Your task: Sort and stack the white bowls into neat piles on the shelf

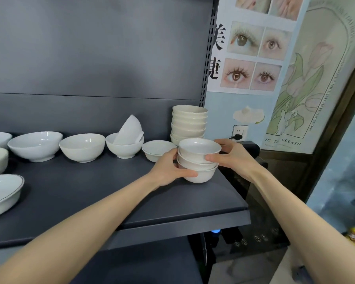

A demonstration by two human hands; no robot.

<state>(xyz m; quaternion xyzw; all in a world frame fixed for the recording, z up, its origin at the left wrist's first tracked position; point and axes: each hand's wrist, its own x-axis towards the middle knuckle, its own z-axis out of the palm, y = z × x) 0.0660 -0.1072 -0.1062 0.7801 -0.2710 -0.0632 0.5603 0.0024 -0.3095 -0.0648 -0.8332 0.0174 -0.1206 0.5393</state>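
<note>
gripping a short stack of three white bowls (198, 158) from both sides, the left hand (168, 168) curls its fingers around the lower bowls, thumb along the bottom one, while the right hand (233, 155) closes on the top bowl's rim and wall; both forearms reach forward. the stack sits near the right front of the dark shelf (90, 193). behind it, touching or nearly so, a taller pile of cream bowls (189, 123). legible print on the wall poster (307, 83): "cleath". left of the stack, a small rimmed bowl (155, 149); a footed bowl (124, 147) holds a tilted bowl (129, 130).
</note>
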